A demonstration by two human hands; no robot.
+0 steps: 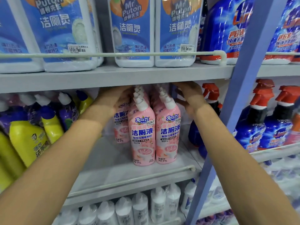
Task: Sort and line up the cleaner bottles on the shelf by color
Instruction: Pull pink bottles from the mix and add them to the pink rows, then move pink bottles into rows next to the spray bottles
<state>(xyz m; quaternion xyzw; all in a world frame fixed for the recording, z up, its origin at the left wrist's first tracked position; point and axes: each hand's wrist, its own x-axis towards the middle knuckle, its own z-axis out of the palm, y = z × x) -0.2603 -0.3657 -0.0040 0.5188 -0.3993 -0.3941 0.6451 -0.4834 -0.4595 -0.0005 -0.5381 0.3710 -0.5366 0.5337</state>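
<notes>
A grey store shelf (105, 159) fills the view, with a blue post (240, 95) slanting up its right side. On the board above (113, 78) stand big white jugs (134, 38) with blue labels, and right of them dark blue jugs (227, 30), all behind a pale rail. On the middle board, yellow bottles (27, 140) crowd the left end with purple bottles (67, 111) behind and beside them, and blue spray bottles (254, 127) with red triggers stand past the post on the right. Below, a row of white bottles (141, 207) runs along the bottom board. The pink bottles (142, 135) stand upright near the middle of the middle board in two files running front to back, the two front ones touching side by side, with a third pink one set back at the left. Both bare arms reach in over the front rail (129, 177). The left hand (113, 98) is up by the necks on the left of the pink files, the right hand (190, 96) at their right rear, just under the board above. Both are blurred, so I cannot tell whether either hand's fingers grip anything.
</notes>
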